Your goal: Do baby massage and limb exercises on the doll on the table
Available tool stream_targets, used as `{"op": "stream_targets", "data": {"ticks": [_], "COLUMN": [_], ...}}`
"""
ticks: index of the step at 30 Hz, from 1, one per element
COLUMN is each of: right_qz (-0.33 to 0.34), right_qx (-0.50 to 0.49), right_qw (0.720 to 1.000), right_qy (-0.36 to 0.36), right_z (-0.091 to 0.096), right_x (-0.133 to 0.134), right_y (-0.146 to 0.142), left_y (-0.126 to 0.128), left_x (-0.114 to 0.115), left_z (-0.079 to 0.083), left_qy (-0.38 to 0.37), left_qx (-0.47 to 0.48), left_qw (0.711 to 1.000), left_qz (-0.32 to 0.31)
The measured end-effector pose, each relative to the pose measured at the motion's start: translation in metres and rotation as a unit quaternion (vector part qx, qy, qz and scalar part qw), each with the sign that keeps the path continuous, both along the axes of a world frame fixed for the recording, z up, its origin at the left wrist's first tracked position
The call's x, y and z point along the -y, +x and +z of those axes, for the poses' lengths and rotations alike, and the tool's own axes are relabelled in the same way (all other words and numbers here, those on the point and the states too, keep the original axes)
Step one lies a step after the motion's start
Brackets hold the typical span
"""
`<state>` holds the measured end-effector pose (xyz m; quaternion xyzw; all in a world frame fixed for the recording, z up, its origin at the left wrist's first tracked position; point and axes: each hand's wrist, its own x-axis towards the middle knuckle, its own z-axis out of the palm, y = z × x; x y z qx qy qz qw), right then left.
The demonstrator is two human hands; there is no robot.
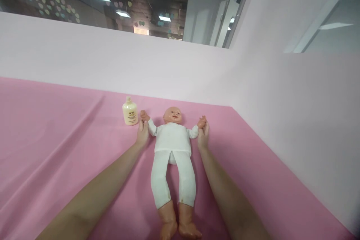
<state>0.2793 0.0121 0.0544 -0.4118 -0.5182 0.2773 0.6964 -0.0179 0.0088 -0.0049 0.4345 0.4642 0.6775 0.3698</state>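
Observation:
A baby doll [173,138] with a white cloth body lies on its back, head away from me and bare feet towards me. Its arms are spread out to both sides. My left hand [142,133] is closed on the doll's hand at the left, with the fingers around its wrist. On the other side, my right hand [203,136] holds the doll's other hand, the fingers partly hidden behind it. A cream-coloured bottle [130,112] with dark print stands upright just left of my left hand, apart from it.
The pink sheet [70,138] under the doll has long creases at the left. A white wall [112,60] rises behind it, and another wall [303,112] closes the right side. Above the back wall is a window [112,3] with heart-shaped stickers.

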Motion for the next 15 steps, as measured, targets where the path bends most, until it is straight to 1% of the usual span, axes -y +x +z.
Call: {"op": "stream_targets", "data": {"ticks": [3, 7, 9, 12, 15], "right_qz": [0.043, 0.069, 0.081, 0.080, 0.088], "right_qx": [0.052, 0.113, 0.146, 0.193, 0.266], "right_qw": [0.998, 0.991, 0.986, 0.978, 0.960], "right_qy": [0.009, 0.002, 0.005, -0.001, -0.007], "right_z": [-0.001, -0.005, -0.006, -0.006, -0.004], "right_x": [0.003, 0.007, 0.010, 0.014, 0.016], "right_y": [-0.004, -0.006, -0.007, -0.009, -0.010], "left_y": [0.007, 0.011, 0.012, 0.014, 0.016], "left_x": [0.008, 0.013, 0.014, 0.015, 0.013], "left_z": [0.009, 0.017, 0.020, 0.021, 0.017], "left_qy": [0.011, 0.074, 0.095, 0.109, 0.102], "left_qx": [-0.063, -0.163, -0.192, -0.225, -0.283], "left_qw": [0.998, 0.983, 0.974, 0.962, 0.946], "left_qz": [-0.009, -0.047, -0.069, -0.110, -0.120]}}
